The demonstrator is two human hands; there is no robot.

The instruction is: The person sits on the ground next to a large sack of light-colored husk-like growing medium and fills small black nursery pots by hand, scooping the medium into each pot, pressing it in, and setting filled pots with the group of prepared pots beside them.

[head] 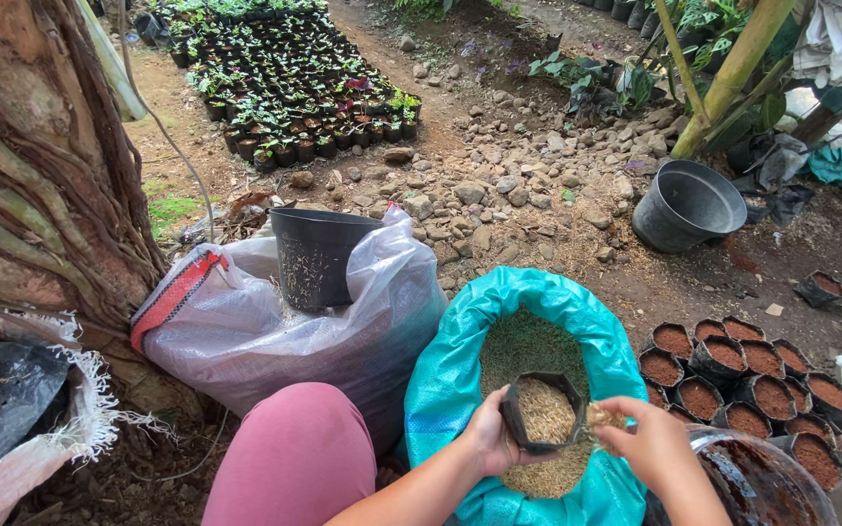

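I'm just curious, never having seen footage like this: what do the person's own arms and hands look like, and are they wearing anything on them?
Both are bare. The left hand and the right hand have no gloves, and no rings, watch or bracelet show. The forearms are uncovered as far as the picture's lower edge, with no sleeve in view. The only clothing visible is pink fabric over the knee.

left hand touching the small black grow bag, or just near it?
Touching. The head view shows the left hand wrapped around the small black grow bag, fingers on its side, above the teal sack.
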